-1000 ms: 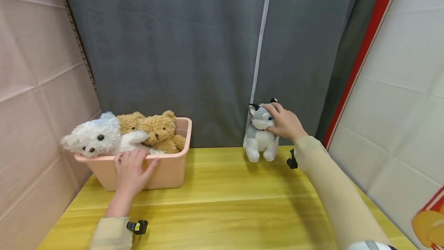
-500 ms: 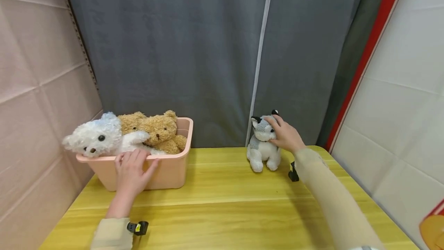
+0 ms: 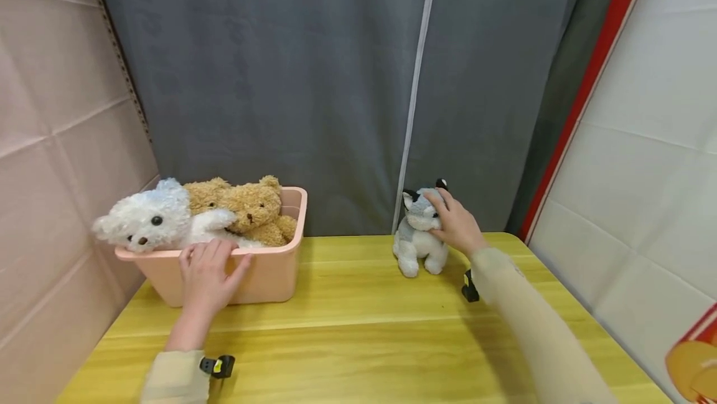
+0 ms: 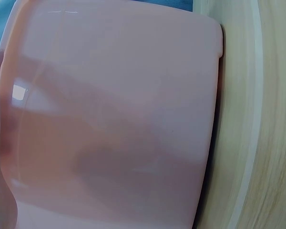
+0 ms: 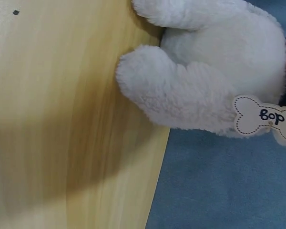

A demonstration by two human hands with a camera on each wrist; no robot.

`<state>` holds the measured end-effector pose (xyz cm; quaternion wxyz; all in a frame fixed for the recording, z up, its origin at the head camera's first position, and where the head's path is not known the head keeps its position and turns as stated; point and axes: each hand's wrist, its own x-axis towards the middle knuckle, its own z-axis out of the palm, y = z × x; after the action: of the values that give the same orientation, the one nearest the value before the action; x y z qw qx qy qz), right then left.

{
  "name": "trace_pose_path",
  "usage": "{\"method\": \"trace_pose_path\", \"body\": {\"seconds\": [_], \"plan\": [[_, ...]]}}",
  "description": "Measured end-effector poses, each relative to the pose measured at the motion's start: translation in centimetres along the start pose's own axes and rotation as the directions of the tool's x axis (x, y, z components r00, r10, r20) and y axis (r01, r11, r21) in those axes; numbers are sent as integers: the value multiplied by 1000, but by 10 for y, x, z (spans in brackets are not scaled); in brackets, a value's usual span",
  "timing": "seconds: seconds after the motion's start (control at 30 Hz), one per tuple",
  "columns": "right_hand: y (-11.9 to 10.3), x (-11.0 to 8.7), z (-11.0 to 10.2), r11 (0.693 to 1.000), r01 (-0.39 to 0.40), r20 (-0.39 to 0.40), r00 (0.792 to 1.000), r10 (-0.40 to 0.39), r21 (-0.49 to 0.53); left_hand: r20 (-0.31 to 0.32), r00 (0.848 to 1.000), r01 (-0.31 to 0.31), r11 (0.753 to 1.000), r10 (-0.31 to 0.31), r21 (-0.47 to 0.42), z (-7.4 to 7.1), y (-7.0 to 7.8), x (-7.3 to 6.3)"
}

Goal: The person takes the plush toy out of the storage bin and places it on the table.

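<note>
A grey-and-white plush husky sits upright near the back of the table, right of centre. My right hand grips its head from the right side. In the right wrist view its white feet touch the wood, and a bone-shaped tag hangs by its neck. On the left stands a pink plastic bin, and my left hand holds its front rim, fingers over the edge and thumb outside. A white plush bear leans out over the bin's left end. Two brown teddy bears sit behind it.
The yellow wooden table ends at a grey curtain. A pale pink panel closes off the left, close to the bin. A white panel with a red edge stands on the right.
My right hand has brought the plush husky down and slightly forward onto the table, and it has stayed about there since. The left hand keeps its hold on the bin rim.
</note>
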<state>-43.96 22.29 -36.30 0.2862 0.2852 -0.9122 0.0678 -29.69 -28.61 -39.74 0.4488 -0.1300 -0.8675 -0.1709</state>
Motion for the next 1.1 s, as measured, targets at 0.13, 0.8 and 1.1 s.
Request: {"method": "trace_pose_path", "body": {"seconds": [0.13, 0.8, 1.1], "plan": [[-2, -1, 5, 1000, 7, -22, 1000, -8, -22, 7, 1000, 6, 1000, -6, 1, 0, 1, 0], [-38, 6, 19, 964, -218, -81, 975, 208, -151, 17, 1000, 7, 1000, -7, 7, 0, -1, -1], [-53, 23, 23, 925, -352, -146, 932, 333, -143, -12, 1000, -1, 1000, 1, 2, 2, -1, 0]]}}
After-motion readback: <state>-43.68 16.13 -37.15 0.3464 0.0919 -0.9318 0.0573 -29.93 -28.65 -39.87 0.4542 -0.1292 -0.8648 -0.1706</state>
